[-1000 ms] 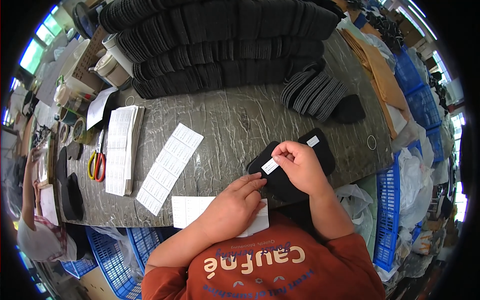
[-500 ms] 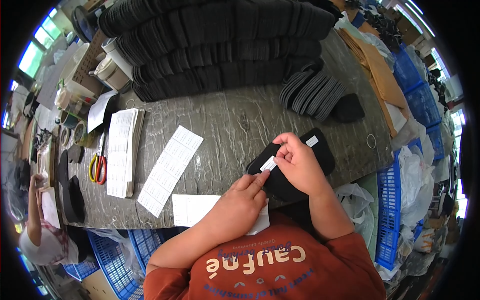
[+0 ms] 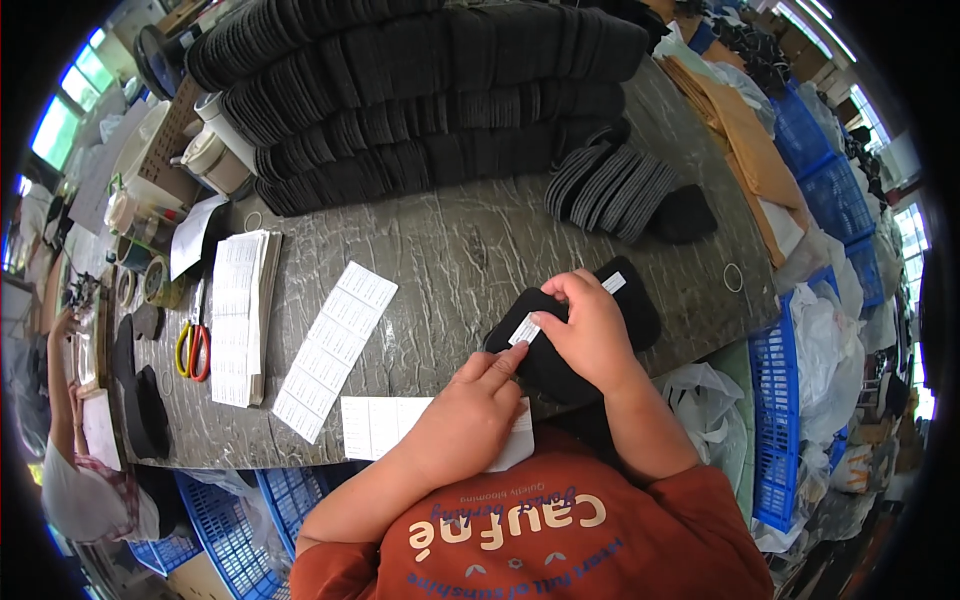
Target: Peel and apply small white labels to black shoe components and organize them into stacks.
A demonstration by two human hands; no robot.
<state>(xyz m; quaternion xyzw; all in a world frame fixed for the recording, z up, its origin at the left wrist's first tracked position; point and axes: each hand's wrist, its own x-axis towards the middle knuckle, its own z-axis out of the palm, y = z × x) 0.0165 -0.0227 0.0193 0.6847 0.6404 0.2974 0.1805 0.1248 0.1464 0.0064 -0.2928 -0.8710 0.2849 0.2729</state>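
A black insole [image 3: 540, 365] with rounded ends lies slanted at the table's near edge, a small white label [image 3: 524, 330] on its upper face. My right hand [image 3: 592, 335] pinches it, thumb beside the label and fingers over the far edge. My left hand [image 3: 480, 405] reaches in with index and middle fingers stretched out, their tips at the label's lower end. Beneath that wrist lies a white label sheet [image 3: 375, 425], partly covered. Another labelled black insole [image 3: 640, 315] sits just to the right, partly behind my right hand.
High rows of black insoles [image 3: 400, 130] line the table's far side; a smaller leaning stack [image 3: 615, 195] is nearer. Left are a label strip [image 3: 335, 350], a sheet pile [image 3: 238, 320], scissors [image 3: 193, 350] and tape rolls [image 3: 160, 282]. Blue crates [image 3: 777, 430] flank the table. Another person [image 3: 95, 490] works far left.
The view has shifted slightly. My right thumb has moved a little along the label, and my left fingertips stay at its lower end. The other person's arms have moved.
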